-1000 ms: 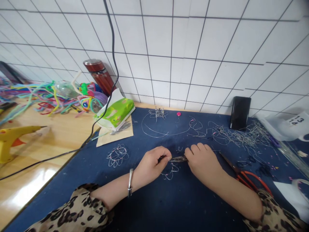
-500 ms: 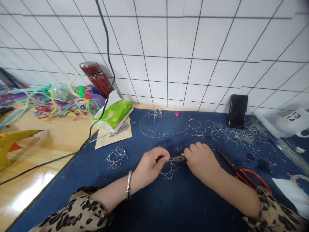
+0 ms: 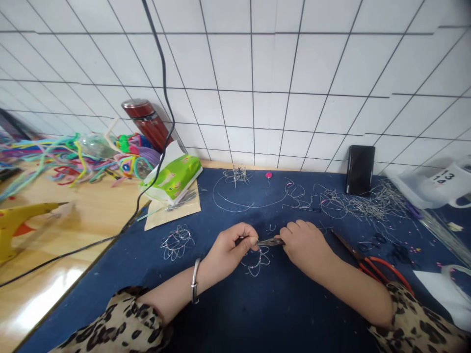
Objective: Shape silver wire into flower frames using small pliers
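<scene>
Between finger and thumb, my left hand (image 3: 232, 246) pinches a looped silver wire piece (image 3: 257, 267) with small pink beads, its petal-like loops hanging below the fingertips. My right hand (image 3: 305, 245) is closed round a pair of pliers (image 3: 270, 242); their jaws point left and reach the wire at my left fingertips. Whether the jaws grip the wire I cannot make out. A second beaded wire loop (image 3: 177, 242) lies on the dark blue mat (image 3: 221, 318), left of my left hand.
Orange-handled scissors (image 3: 384, 269) lie beside my right forearm. Behind are a tangle of wires (image 3: 379, 201), a black phone (image 3: 360, 170) and a white mug (image 3: 451, 184). A tissue pack (image 3: 174, 179), red flask (image 3: 149, 122), black cable (image 3: 165, 88) and yellow glue gun (image 3: 27, 225) are leftward.
The pliers have tilted slightly, and the wire loops hang a little lower and further left. Both hands keep their hold. The camera view has shifted slightly.
</scene>
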`<state>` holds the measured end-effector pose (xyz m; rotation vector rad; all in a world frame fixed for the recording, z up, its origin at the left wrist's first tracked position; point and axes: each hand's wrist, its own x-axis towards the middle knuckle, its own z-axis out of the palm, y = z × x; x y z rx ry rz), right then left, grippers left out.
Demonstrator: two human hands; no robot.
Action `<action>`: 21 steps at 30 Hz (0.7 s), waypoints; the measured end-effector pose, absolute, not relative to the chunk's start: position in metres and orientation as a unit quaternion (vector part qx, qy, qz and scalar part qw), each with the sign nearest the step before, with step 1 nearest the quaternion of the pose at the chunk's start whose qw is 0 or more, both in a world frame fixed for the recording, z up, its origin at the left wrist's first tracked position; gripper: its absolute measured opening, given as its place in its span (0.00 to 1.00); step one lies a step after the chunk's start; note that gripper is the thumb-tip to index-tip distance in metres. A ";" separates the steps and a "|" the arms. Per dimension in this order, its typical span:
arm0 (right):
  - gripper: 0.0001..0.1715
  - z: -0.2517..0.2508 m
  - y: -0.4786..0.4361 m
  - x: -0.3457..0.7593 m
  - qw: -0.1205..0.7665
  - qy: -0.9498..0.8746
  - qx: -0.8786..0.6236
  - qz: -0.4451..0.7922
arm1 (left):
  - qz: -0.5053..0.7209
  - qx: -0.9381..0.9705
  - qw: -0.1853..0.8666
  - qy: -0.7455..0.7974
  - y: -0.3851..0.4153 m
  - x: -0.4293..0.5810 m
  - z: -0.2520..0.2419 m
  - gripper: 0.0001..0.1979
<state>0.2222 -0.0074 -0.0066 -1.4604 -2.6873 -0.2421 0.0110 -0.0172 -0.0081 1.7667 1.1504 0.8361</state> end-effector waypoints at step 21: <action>0.04 -0.008 0.001 0.227 0.048 -0.882 -0.466 -0.041 | 0.348 0.662 0.496 0.441 -0.015 0.011 -0.013 0.02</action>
